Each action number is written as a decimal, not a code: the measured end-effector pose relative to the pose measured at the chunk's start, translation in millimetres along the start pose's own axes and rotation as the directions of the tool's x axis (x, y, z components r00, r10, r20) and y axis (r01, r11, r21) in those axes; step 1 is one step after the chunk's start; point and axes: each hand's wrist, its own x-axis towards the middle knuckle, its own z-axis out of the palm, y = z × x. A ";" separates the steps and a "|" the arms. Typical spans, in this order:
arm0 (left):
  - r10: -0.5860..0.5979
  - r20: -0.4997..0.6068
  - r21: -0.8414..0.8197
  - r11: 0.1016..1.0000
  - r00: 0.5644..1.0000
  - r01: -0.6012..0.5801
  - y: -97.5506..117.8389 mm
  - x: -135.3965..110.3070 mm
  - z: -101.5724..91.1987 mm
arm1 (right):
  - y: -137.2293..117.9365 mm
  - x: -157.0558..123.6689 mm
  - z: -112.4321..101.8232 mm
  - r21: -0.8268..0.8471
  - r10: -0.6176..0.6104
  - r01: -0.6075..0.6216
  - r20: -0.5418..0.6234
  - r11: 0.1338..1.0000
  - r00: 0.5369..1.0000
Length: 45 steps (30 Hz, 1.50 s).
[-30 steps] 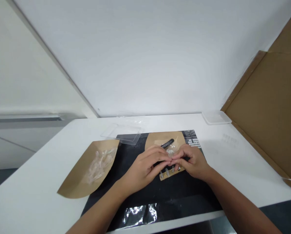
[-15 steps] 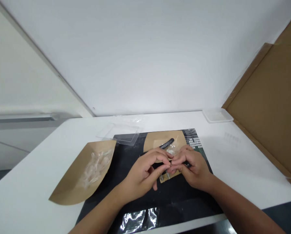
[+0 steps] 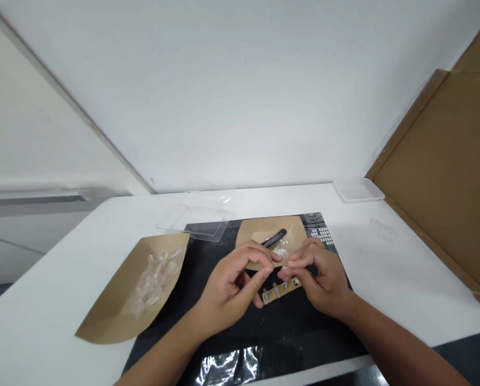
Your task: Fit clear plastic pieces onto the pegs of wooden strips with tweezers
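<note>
My left hand [image 3: 232, 287] and my right hand [image 3: 318, 273] meet over a black mat [image 3: 224, 257], fingertips pinched together on a tiny part too small to name. Just under the fingertips lies a small brown strip [image 3: 278, 291] with several short pegs standing on it; my right hand rests against its far end. Behind the hands sits a round brown paper tray [image 3: 256, 233] holding a black pen-like tool [image 3: 275, 237] and small white bits [image 3: 280, 250].
A larger brown paper tray [image 3: 115, 305] with clear plastic pieces [image 3: 154, 279] lies at the left. A clear lid [image 3: 194, 222] sits behind the mat, a clear shallow tray [image 3: 358, 189] at the back right. Cardboard [image 3: 444, 177] leans at the right. Crinkled plastic [image 3: 227, 364] lies near the table's front edge.
Both hands have lifted slightly off the pegged strip, so more of it shows. The fingertips stay pinched together. The view has shifted a little.
</note>
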 end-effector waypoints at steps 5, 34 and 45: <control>0.080 -0.051 0.199 0.978 0.995 -0.069 -6.9 5.9 -7.0 | 2.9 -0.8 -2.7 -0.077 -0.061 0.063 0.024 0.995 0.998; 0.319 -0.115 0.817 0.569 0.941 -0.093 -21.3 8.9 -32.6 | 6.1 0.4 -5.6 -0.207 -0.126 0.146 0.107 0.967 0.986; 0.259 0.052 0.697 0.682 0.964 -0.221 -15.3 9.2 -28.2 | 11.2 0.3 -3.5 -0.343 -0.109 0.152 0.142 0.927 0.984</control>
